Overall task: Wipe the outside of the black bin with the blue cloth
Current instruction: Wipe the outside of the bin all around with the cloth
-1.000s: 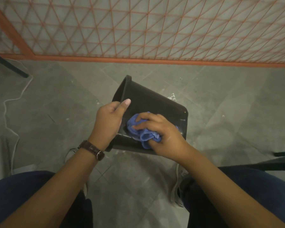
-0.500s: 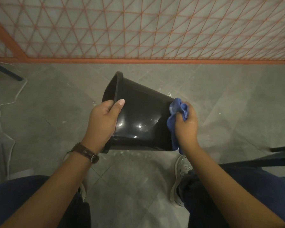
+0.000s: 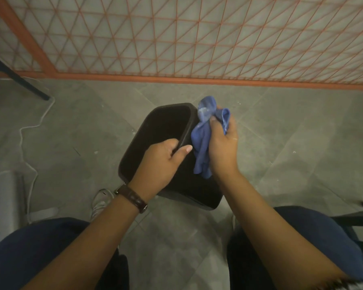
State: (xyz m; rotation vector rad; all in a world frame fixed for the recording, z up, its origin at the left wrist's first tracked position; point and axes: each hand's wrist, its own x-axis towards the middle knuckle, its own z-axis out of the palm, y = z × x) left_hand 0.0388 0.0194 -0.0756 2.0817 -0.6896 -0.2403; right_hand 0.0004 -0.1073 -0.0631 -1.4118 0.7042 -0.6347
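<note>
Gripping the near rim of the black bin (image 3: 155,130), the left hand (image 3: 159,166) holds it tilted above the tiled floor (image 3: 71,132), mouth turned up and leftward. The right hand (image 3: 222,143), fingers curled, clutches the bunched blue cloth (image 3: 201,141) against the bin's right outer wall near the rim. A brown-strapped watch (image 3: 132,197) encircles the left wrist.

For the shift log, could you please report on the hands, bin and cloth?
Left hand grips black bin at its rim, bin tilted. Right hand holds blue cloth against bin's outer wall. Nothing in the way.
</note>
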